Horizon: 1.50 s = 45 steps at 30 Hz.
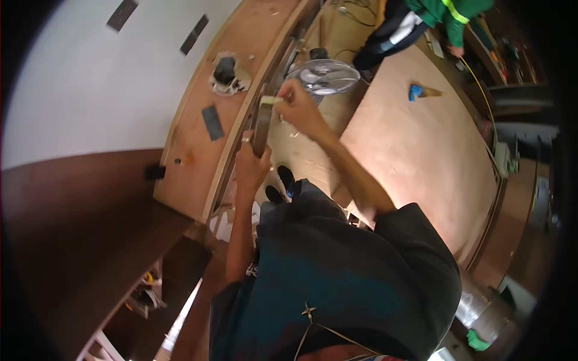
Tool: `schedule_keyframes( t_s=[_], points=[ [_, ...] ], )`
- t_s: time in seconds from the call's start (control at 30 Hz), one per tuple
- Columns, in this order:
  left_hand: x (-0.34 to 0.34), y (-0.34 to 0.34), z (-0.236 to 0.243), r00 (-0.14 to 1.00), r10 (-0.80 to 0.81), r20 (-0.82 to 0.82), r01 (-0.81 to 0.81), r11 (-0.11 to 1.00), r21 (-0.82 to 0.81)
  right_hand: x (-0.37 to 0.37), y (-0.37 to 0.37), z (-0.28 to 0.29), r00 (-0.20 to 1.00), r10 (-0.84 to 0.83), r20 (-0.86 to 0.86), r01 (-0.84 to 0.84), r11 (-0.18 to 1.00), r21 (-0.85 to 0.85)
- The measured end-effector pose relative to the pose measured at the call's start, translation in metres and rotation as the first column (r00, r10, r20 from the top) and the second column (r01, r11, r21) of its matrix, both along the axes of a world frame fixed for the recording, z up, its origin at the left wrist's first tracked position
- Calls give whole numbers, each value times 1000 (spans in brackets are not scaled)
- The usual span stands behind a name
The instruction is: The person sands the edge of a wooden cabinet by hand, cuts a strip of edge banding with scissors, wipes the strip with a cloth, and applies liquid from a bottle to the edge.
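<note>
In front of me, my left hand is closed round a roll of brownish tape, held edge-on and upright. At its upper end a pale yellowish bit shows, and the fingers of my right hand are pinched there. Motion blurs the fingertips a little. Both hands are above the edge of a long wooden panel. In that panel is a ragged hole, and a dark grey rectangular patch lies near it.
A fan with a round guard stands beyond my right hand. To the right lies a large plywood sheet with a blue object on it. Another person in a green jacket is at the far right, near a yellow cable. My shoes are below.
</note>
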State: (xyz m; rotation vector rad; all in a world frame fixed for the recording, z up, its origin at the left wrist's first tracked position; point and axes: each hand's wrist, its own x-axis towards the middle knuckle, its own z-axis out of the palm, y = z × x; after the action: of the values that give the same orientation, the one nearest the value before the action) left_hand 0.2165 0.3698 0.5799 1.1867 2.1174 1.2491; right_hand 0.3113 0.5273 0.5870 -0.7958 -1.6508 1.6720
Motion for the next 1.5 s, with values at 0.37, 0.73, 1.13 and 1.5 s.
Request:
schedule_keyframes(
  t_s=[0.37,0.73,1.13,1.5],
  points=[
    [-22,-29,11,909,26,416,22,994,-111,-41,56,39,667,680,303,-699,713,-63],
    [-19,-79,17,655,87,751,-89,995,-37,-45,27,23,595,745,302,-799,511,316],
    [-20,-70,34,668,43,742,-1,998,-58,-39,11,23,744,666,45,-667,736,116],
    [-11,-57,27,901,-135,412,205,970,-132,-35,30,1,665,702,257,-729,684,20]
  ],
)
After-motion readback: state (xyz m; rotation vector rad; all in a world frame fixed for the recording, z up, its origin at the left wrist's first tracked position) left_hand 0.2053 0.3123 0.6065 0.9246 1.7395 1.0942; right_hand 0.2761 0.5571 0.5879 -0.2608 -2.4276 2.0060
